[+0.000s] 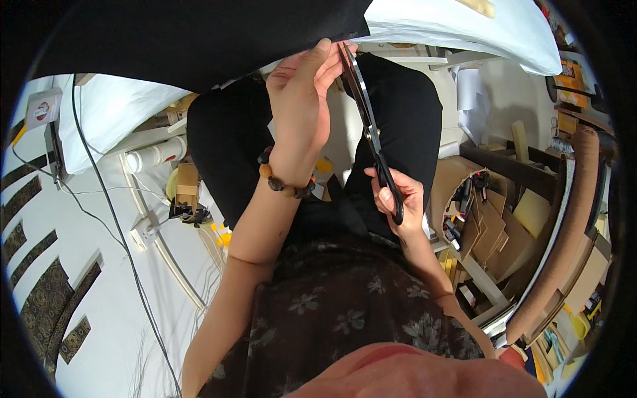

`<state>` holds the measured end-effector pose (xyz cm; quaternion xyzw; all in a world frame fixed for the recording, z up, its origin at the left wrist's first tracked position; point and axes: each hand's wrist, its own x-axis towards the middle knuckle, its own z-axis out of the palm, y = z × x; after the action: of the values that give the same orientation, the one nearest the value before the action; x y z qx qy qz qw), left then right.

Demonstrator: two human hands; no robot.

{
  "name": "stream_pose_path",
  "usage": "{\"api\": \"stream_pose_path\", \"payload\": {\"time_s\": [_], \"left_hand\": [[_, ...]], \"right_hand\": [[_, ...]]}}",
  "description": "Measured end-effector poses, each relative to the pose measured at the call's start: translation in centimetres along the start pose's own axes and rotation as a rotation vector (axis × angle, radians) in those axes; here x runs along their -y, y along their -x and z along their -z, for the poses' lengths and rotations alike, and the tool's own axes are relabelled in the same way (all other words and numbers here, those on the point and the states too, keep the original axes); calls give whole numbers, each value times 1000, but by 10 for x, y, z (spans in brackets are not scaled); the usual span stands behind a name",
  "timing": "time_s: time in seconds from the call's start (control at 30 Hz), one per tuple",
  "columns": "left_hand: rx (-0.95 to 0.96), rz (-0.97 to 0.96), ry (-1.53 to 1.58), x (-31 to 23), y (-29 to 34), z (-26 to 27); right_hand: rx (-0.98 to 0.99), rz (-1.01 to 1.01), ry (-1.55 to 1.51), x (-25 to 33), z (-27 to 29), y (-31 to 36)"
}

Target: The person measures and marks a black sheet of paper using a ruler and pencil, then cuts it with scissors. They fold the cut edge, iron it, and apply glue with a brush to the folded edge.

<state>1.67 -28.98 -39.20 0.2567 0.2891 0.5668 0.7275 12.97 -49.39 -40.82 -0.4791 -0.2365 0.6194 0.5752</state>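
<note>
A large black cloth (192,40) hangs over the far edge of a white-covered work surface. My left hand (302,96), with a beaded bracelet (285,187) at the wrist, pinches the cloth's near edge, thumb on top and fingers beneath. In my right hand (403,198) is a pair of scissors (363,103) with black handles and long metal blades. The blades point away from me and stand slightly apart at the tips. Those tips are close to my left fingertips, by the cloth's corner; whether they touch the cloth I cannot tell.
White covering (458,30) drapes the work surface. At right stand a brown padded roll (561,219) and cardboard pieces (488,232) in a bin. A black cable (109,192) runs down the left, past dark patterned strips (46,302) and a white roll (156,156).
</note>
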Motion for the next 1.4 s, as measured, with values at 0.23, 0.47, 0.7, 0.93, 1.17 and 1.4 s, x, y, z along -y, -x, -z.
{"api": "stream_pose_path", "payload": {"time_s": [0.23, 0.47, 0.7, 0.93, 1.17, 1.4], "left_hand": [[1, -12, 10, 2, -5, 5], [-25, -32, -3, 6, -4, 6], [-58, -13, -20, 4, -3, 3], [-44, -11, -15, 4, -2, 3], [-44, -11, -16, 4, -1, 3], [-52, -4, -15, 2, -1, 1]], "right_hand": [[-2, 7, 4, 1, -4, -7], [2, 20, 44, -3, -2, -10], [-2, 14, 43, -3, -4, -9], [-23, 18, 52, -4, -6, -10], [-31, 34, 63, -5, -6, -9], [-14, 39, 10, -4, -8, -10]]}}
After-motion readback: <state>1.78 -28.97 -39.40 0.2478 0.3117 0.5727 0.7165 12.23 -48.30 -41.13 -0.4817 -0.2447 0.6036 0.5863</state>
